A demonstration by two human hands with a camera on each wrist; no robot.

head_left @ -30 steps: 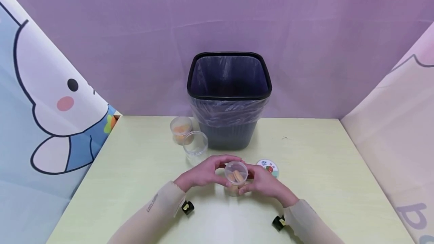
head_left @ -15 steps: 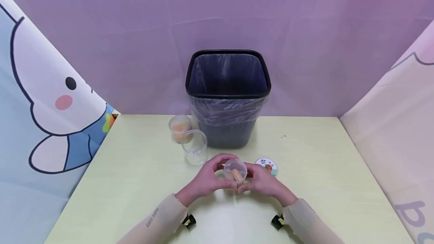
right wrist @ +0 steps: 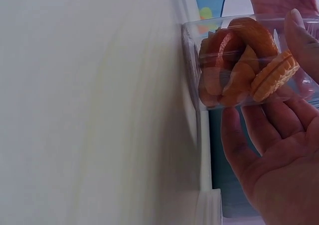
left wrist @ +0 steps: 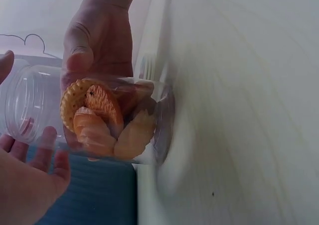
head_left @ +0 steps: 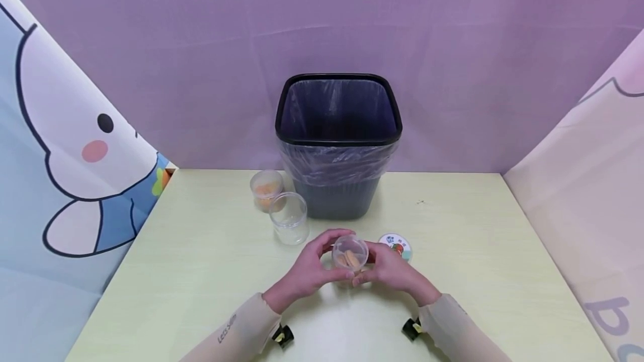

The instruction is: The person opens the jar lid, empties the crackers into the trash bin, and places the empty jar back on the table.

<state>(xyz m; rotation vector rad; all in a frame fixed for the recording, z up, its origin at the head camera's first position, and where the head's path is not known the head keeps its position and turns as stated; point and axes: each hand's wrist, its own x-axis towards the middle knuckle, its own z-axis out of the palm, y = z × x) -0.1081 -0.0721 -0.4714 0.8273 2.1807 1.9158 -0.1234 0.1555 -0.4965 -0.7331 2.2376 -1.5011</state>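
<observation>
A clear plastic jar [head_left: 350, 255] stands on the table in front of me, its mouth up and no lid on it. Inside are several orange-brown food-like pieces; a ridged round biscuit [left wrist: 75, 101] and curled pastry shapes [left wrist: 94, 135] show through the wall. My left hand [head_left: 316, 266] holds the jar near its rim, with thumb in front and fingers behind. On the other side, my right hand [head_left: 394, 272] grips the body between thumb and fingers. A round lid [head_left: 395, 243] with a fruit picture lies just behind my right hand, partly hidden by it.
A black bin [head_left: 338, 194] with a clear liner stands at the back middle. Left of it are an empty clear jar [head_left: 290, 222] and another jar [head_left: 266, 189] with orange pieces. Printed cloth [head_left: 75, 205] hangs at the left side, purple cloth [head_left: 216, 71] behind.
My left wrist and forearm have shifted slightly right, and the left thumb now lies further across the jar's front. The jar and my right hand stay about where they were.
</observation>
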